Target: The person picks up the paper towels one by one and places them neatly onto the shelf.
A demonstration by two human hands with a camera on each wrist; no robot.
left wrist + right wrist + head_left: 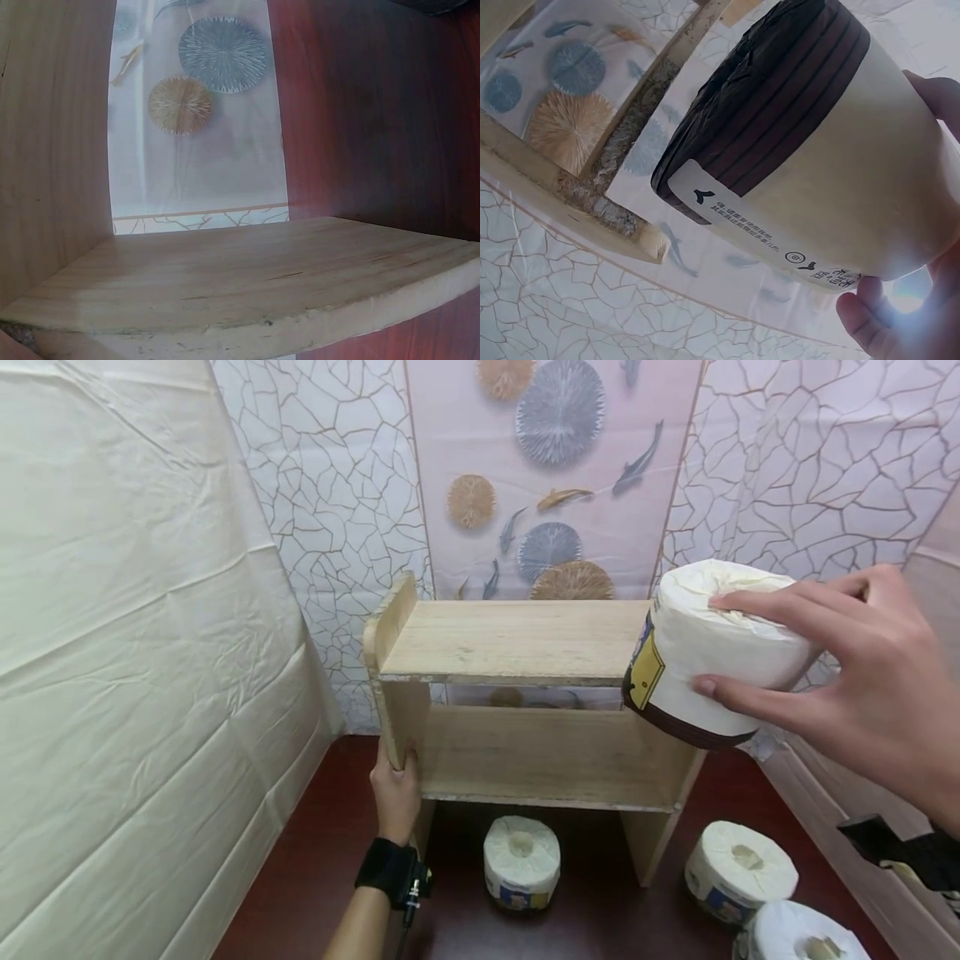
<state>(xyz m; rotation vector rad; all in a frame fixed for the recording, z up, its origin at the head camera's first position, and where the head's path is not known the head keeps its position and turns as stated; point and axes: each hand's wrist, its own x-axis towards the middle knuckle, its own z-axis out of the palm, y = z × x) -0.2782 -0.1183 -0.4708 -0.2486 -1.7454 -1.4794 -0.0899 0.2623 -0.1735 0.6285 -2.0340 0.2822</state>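
Note:
A wrapped toilet paper roll (727,652) is held up in my right hand (862,660), tilted, beside the right end of the shelf's top board. Its white wrapper has a dark brown striped base, which the right wrist view shows from below. My left hand (397,789) grips the left side panel of a small wooden shelf (525,643) at the height of its lower board. The left wrist view shows the shelf's bare wood (247,285) close up, with barely any of the hand. The held roll hides the shelf's upper right side.
Below the lower board, a toilet paper roll (522,864) stands on the dark red table (300,860). Two more rolls, one farther back (742,872) and one nearer (798,935), stand at the right. Cream cloth (135,652) hangs at the left and patterned cloth (345,468) behind.

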